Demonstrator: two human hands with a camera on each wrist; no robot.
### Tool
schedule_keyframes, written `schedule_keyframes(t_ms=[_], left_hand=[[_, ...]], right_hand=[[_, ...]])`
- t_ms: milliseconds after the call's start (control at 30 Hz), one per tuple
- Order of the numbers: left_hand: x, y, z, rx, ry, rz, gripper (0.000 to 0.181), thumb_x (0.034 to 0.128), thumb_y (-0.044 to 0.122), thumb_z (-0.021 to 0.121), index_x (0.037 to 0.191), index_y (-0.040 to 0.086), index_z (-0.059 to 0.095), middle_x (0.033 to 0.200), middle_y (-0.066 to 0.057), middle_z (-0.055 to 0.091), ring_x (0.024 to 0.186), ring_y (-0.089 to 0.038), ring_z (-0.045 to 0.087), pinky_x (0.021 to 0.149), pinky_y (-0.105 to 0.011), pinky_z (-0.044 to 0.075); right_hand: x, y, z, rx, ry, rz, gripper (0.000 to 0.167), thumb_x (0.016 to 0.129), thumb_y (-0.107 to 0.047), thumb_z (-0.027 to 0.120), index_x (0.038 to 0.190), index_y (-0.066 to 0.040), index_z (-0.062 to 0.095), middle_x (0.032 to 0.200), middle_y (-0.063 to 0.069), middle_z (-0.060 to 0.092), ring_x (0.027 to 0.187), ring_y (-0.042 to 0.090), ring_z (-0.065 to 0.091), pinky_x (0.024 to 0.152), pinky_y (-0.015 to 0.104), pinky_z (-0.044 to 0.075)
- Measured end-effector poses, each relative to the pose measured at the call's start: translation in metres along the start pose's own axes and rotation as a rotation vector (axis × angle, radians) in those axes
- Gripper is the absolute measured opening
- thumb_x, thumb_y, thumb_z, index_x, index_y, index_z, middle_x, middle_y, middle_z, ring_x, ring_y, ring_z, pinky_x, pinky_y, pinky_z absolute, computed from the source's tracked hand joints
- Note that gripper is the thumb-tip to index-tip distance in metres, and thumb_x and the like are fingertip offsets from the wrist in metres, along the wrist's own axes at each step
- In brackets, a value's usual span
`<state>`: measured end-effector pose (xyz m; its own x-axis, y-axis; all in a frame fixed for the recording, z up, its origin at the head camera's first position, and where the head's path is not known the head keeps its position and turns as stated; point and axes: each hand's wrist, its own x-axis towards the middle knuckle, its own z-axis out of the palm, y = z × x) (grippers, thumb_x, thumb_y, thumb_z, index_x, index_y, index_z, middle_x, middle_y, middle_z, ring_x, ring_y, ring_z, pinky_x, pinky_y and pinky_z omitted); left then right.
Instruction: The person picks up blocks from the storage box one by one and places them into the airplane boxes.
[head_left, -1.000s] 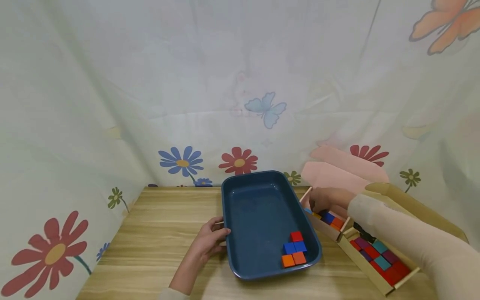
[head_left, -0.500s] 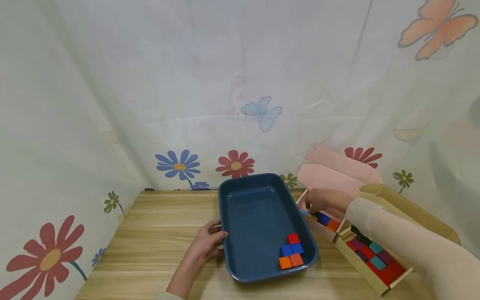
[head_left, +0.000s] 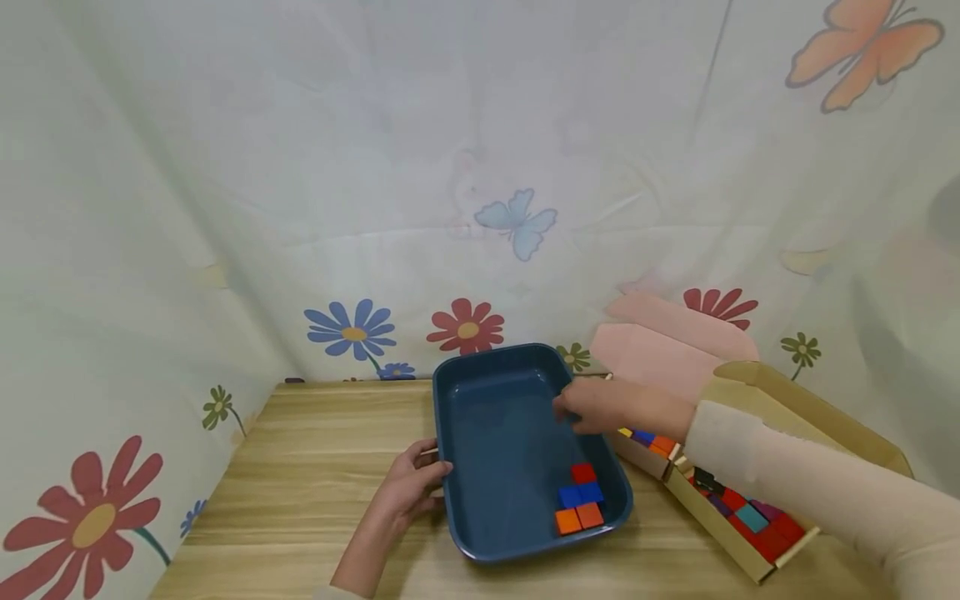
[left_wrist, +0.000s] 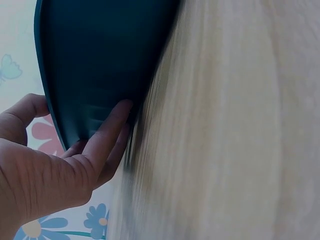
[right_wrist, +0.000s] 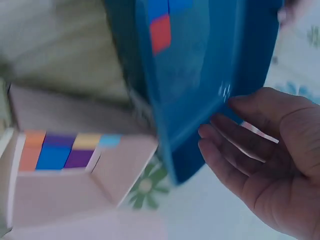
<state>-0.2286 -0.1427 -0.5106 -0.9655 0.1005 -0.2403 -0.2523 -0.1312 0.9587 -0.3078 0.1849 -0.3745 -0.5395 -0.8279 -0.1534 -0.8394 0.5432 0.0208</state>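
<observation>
A dark blue tray (head_left: 498,450) lies on the wooden table, with several red, blue and orange blocks (head_left: 579,496) in its near right corner. At the tray's left side my left hand (head_left: 408,483) holds on, thumb at the rim and fingers (left_wrist: 107,135) against the outer wall. My right hand (head_left: 600,404) hovers over the tray's right edge with fingers bent. In the right wrist view, thumb and fingertips are slightly apart and no block shows clearly between them. Beside the tray, a pink box (right_wrist: 65,200) contains orange, blue, purple, yellow and light blue blocks.
Right of the pink box stands an opened brown cardboard box (head_left: 712,525) with red, teal and purple blocks. My right forearm (head_left: 810,467) passes over both boxes. Bare wooden table (head_left: 315,467) extends left of the tray. A flowered curtain (head_left: 360,167) hangs behind.
My right hand has risen out of the pink box and moved left over the tray's edge. My left hand keeps its place on the tray. The head view has shifted slightly.
</observation>
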Motion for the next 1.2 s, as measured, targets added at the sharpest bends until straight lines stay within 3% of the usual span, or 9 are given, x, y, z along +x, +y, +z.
schedule_keyframes(t_ms=[33, 133, 300, 433, 633, 900, 1200], left_hand=[[0.000, 0.000, 0.000, 0.004, -0.001, -0.005, 0.069, 0.0921, 0.004, 0.066, 0.152, -0.004, 0.032, 0.142, -0.029, 0.043, 0.104, -0.029, 0.064, 0.079, -0.048, 0.058], [0.000, -0.002, 0.000, 0.008, -0.004, -0.016, 0.069, 0.0923, 0.004, 0.066, 0.152, -0.003, 0.031, 0.142, -0.029, 0.043, 0.104, -0.029, 0.064, 0.079, -0.048, 0.058], [0.002, -0.004, -0.001, -0.003, -0.008, -0.020, 0.070, 0.0916, 0.004, 0.066, 0.152, -0.003, 0.032, 0.142, -0.028, 0.043, 0.102, -0.027, 0.064, 0.079, -0.048, 0.058], [0.003, -0.003, 0.000, -0.001, -0.011, -0.014, 0.069, 0.0914, 0.005, 0.066, 0.152, -0.003, 0.033, 0.141, -0.027, 0.044, 0.102, -0.027, 0.065, 0.080, -0.048, 0.058], [0.002, -0.001, 0.000, 0.003, -0.014, -0.015, 0.069, 0.0916, 0.004, 0.066, 0.152, -0.002, 0.033, 0.142, -0.028, 0.044, 0.104, -0.028, 0.064, 0.080, -0.048, 0.057], [0.002, -0.002, -0.001, -0.007, -0.008, -0.015, 0.067, 0.0915, 0.004, 0.066, 0.151, -0.002, 0.035, 0.139, -0.026, 0.046, 0.101, -0.026, 0.065, 0.079, -0.047, 0.058], [0.002, -0.001, 0.001, -0.020, -0.004, 0.004, 0.067, 0.0918, 0.003, 0.065, 0.151, -0.003, 0.034, 0.140, -0.027, 0.044, 0.100, -0.027, 0.064, 0.077, -0.048, 0.057]], right_hand=[[0.008, -0.009, 0.005, 0.060, -0.053, -0.037, 0.019, 0.090, -0.011, 0.075, 0.109, -0.011, 0.072, 0.100, 0.003, 0.071, 0.088, 0.016, 0.064, 0.079, 0.028, 0.055], [0.015, -0.031, 0.019, 0.077, -0.148, -0.035, 0.027, 0.087, -0.012, 0.078, 0.113, -0.015, 0.072, 0.107, -0.001, 0.070, 0.097, 0.014, 0.064, 0.083, 0.027, 0.055], [0.014, -0.059, 0.034, 0.083, -0.300, -0.088, 0.037, 0.086, -0.018, 0.082, 0.121, -0.023, 0.070, 0.114, -0.007, 0.067, 0.097, 0.007, 0.062, 0.080, 0.020, 0.053], [0.013, -0.069, 0.043, 0.046, -0.366, -0.121, 0.045, 0.085, -0.019, 0.083, 0.126, -0.029, 0.067, 0.115, -0.010, 0.063, 0.092, 0.003, 0.059, 0.078, 0.019, 0.052], [0.013, -0.071, 0.053, 0.000, -0.358, -0.142, 0.045, 0.082, -0.014, 0.083, 0.121, -0.031, 0.068, 0.109, -0.011, 0.063, 0.084, 0.003, 0.055, 0.075, 0.019, 0.052], [0.016, -0.071, 0.061, 0.022, -0.357, -0.081, 0.038, 0.080, -0.011, 0.084, 0.111, -0.029, 0.071, 0.100, -0.012, 0.062, 0.076, 0.004, 0.053, 0.066, 0.019, 0.049], [0.020, -0.068, 0.062, -0.011, -0.308, -0.051, 0.028, 0.084, -0.009, 0.082, 0.107, -0.024, 0.076, 0.098, -0.010, 0.069, 0.077, 0.003, 0.059, 0.070, 0.020, 0.054]])
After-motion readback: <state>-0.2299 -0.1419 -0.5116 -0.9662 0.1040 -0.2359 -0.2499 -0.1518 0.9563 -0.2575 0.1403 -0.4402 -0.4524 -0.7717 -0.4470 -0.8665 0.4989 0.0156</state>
